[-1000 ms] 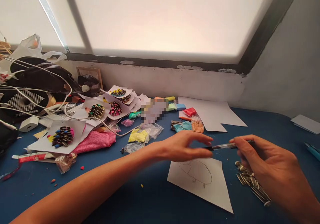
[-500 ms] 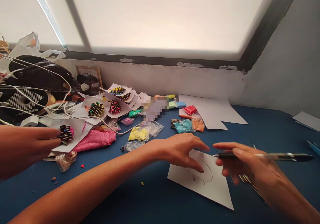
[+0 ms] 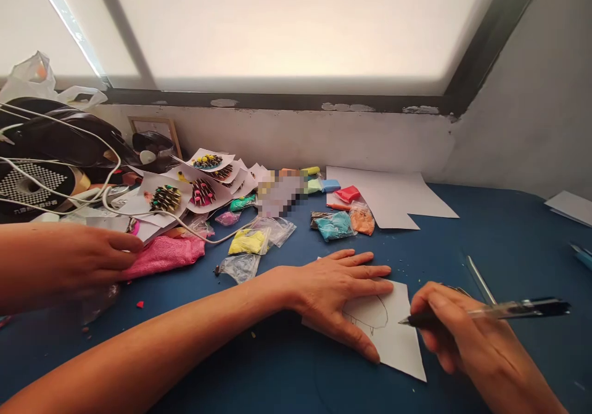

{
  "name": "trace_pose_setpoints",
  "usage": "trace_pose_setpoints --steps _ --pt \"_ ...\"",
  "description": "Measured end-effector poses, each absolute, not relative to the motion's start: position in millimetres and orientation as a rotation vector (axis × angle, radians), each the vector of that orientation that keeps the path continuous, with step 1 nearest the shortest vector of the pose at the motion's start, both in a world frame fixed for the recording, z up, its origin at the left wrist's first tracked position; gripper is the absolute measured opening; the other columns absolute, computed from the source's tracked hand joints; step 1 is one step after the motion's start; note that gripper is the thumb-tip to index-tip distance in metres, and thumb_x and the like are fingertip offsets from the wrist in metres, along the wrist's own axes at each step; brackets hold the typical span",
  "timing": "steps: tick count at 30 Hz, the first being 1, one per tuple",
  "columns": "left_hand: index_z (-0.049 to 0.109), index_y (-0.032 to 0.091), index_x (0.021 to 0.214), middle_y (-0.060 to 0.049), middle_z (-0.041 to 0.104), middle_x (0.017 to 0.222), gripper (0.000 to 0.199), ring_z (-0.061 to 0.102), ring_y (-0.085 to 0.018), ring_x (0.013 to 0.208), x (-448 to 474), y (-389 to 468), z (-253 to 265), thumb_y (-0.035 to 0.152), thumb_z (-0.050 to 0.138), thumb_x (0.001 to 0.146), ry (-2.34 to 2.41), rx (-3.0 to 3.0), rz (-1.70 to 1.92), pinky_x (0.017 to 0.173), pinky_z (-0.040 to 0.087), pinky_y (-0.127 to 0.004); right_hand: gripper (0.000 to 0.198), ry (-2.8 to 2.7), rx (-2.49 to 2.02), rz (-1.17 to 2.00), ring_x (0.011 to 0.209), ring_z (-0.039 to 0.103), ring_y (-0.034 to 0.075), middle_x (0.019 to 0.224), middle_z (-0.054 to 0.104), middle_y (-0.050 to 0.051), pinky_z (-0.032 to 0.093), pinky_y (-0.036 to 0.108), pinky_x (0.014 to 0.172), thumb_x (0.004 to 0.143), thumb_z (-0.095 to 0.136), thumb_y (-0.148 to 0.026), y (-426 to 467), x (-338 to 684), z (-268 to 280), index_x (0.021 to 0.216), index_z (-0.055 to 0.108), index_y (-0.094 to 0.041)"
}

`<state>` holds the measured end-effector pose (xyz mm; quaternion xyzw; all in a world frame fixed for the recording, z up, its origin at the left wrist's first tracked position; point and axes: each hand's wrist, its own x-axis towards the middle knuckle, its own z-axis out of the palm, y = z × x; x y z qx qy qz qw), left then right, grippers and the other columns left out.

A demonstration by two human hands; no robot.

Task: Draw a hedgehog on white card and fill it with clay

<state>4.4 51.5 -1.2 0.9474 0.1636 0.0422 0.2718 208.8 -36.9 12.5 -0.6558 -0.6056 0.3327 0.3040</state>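
Two hands of the person are at the lower right of the frame. The left hand [image 3: 342, 300] lies on the white paper [image 3: 400, 349] with fingers spread, gripping nothing, probably so that it does not slide. The right hand [image 3: 465, 337] grasps a pen [image 3: 518, 310] near its point, which seems to give fine control. Small bags [image 3: 333, 225] lie higher, perhaps to leave room. At left, another person's hand [image 3: 95, 260] is beside a pink cloth [image 3: 171, 255]; its grip I cannot tell.
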Motion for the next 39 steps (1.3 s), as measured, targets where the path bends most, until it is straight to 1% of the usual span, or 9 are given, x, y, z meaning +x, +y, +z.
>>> trace_pose_setpoints --steps 3,8,12,18,24,30,35,39 --pt "0.025 0.019 0.151 -0.006 0.014 0.160 0.087 -0.003 -0.024 0.149 4.4 52.0 -1.4 0.061 0.058 0.082 0.442 2.551 0.107 0.120 -0.002 -0.045 0.045 -1.499 -1.733 0.882 0.046 0.048 0.011 0.053 0.053 -0.004 0.040 0.025 0.051 0.093 0.033 -0.054 -41.1 200.9 4.4 0.070 0.056 -0.024" --pt "0.027 0.018 0.151 -0.007 0.016 0.160 0.087 0.000 -0.025 0.149 5.2 52.0 -3.2 0.058 0.062 0.081 0.437 2.553 0.117 0.120 -0.001 -0.047 0.040 -1.448 -1.766 0.852 0.043 0.047 0.013 0.050 0.053 -0.004 0.036 0.024 0.043 0.091 0.036 -0.053 -42.8 193.0 2.7 0.070 0.054 -0.025" --pt "0.028 0.018 0.150 -0.008 0.017 0.159 0.086 0.002 -0.027 0.149 5.8 52.3 -3.6 0.056 0.063 0.081 0.427 2.558 0.137 0.120 0.001 -0.049 0.040 -1.469 -1.805 0.804 0.043 0.046 0.012 0.049 0.050 -0.005 0.035 0.024 0.043 0.091 0.035 -0.052 -41.4 192.2 4.0 0.068 0.054 -0.025" --pt "0.028 0.018 0.150 -0.007 0.017 0.160 0.087 0.001 -0.027 0.149 5.5 52.4 -3.1 0.055 0.064 0.081 0.431 2.547 0.127 0.120 0.000 -0.049 0.040 -1.533 -1.812 0.736 0.043 0.047 0.014 0.050 0.051 -0.005 0.040 0.025 0.047 0.091 0.033 -0.052 -40.7 190.7 3.4 0.068 0.053 -0.025" --pt "0.028 0.017 0.150 -0.008 0.017 0.159 0.086 0.002 -0.028 0.149 5.1 53.0 -4.7 0.056 0.063 0.081 0.417 2.545 0.151 0.119 0.000 -0.050 0.044 -1.575 -1.793 0.785 0.044 0.044 0.013 0.050 0.049 -0.005 0.039 0.025 0.046 0.093 0.032 -0.052 -40.4 194.1 0.9 0.066 0.052 -0.025" --pt "0.028 0.018 0.150 -0.007 0.017 0.160 0.087 0.002 -0.028 0.149 5.1 53.0 -4.2 0.054 0.065 0.081 0.431 2.546 0.136 0.119 0.000 -0.050 0.044 -1.581 -1.795 0.739 0.044 0.046 0.013 0.050 0.051 -0.004 0.040 0.024 0.046 0.092 0.032 -0.053 -39.9 193.9 1.3 0.066 0.053 -0.025" --pt "0.029 0.018 0.150 -0.008 0.018 0.159 0.086 0.003 -0.028 0.149 5.2 53.1 -5.1 0.056 0.063 0.081 0.419 2.542 0.157 0.120 0.000 -0.050 0.045 -1.600 -1.779 0.779 0.044 0.044 0.012 0.050 0.049 -0.005 0.038 0.023 0.046 0.093 0.032 -0.053 -39.3 196.2 -0.4 0.063 0.051 -0.024" --pt "0.029 0.018 0.150 -0.008 0.018 0.159 0.087 0.002 -0.028 0.149 5.1 53.0 -5.4 0.058 0.062 0.081 0.419 2.541 0.163 0.120 0.000 -0.049 0.046 -1.600 -1.789 0.790 0.044 0.042 0.012 0.050 0.049 -0.005 0.038 0.024 0.047 0.094 0.030 -0.052 -40.1 197.5 -1.8 0.064 0.052 -0.024"
